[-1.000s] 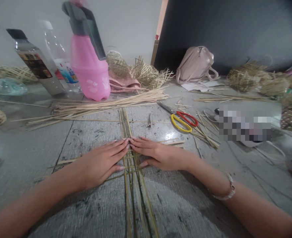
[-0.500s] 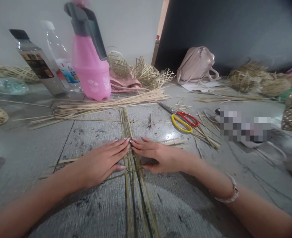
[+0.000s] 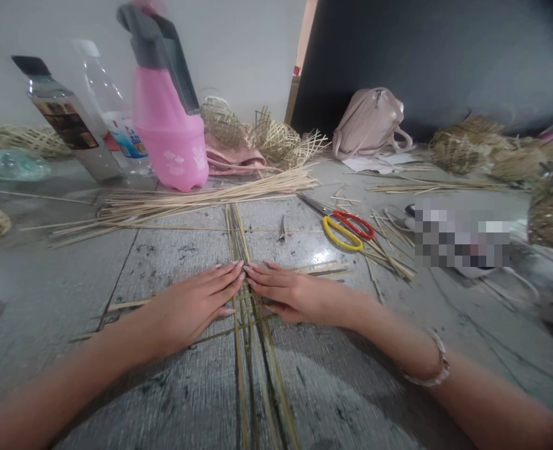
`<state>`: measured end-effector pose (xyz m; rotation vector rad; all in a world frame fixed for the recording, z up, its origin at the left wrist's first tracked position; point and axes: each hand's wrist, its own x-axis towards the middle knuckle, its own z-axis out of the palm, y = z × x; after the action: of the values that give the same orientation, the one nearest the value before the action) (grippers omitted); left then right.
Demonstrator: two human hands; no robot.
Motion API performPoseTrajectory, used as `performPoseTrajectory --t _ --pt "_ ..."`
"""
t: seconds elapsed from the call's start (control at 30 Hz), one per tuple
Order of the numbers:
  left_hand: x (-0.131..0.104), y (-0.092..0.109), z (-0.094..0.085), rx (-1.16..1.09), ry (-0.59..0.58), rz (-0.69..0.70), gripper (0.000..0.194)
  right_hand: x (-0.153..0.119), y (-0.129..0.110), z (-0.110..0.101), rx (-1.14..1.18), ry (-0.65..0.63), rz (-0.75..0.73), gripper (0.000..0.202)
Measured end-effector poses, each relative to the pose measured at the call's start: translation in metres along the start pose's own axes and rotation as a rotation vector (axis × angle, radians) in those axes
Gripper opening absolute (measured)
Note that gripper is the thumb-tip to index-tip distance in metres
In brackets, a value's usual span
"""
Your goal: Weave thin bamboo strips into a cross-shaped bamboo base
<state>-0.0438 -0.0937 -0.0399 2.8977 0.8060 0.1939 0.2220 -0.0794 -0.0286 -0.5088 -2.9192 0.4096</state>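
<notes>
Long, thin bamboo strips (image 3: 256, 350) run lengthwise over the grey work surface and cross several sideways strips, forming a small open weave between my hands. My left hand (image 3: 201, 300) lies flat on the weave from the left, fingers stretched and nearly touching those of the other hand. From the right, my right hand (image 3: 295, 292) presses flat on the same strips, its thumb lower and apart from the fingers. Parts of the crossing strips are hidden under both hands. One crosswise strip (image 3: 220, 334) shows just nearer than the thumbs.
Scissors (image 3: 346, 231) with red and yellow handles lie right of the weave, beside loose strips. Behind are a strip bundle (image 3: 201, 197), a pink spray bottle (image 3: 171, 134), a dark-capped bottle (image 3: 67, 119), a pink bag (image 3: 369, 125) and woven baskets (image 3: 466, 147).
My right thumb has drawn in slightly toward its fingers, and my left thumb has moved a little away from me. Both hands stay on the strips. The view has shifted slightly.
</notes>
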Motion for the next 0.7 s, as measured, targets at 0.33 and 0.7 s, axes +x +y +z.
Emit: performPoseTrajectory --t 0.33,0.7 --pt "0.001 0.0 0.0 0.046 -0.014 0.015 0.05 0.002 0.006 0.001 0.08 0.058 -0.021 0.042" --pt "0.0 -0.002 0.002 0.002 -0.007 0.009 0.047 0.001 -0.001 -0.015 0.209 0.032 0.043 0.049"
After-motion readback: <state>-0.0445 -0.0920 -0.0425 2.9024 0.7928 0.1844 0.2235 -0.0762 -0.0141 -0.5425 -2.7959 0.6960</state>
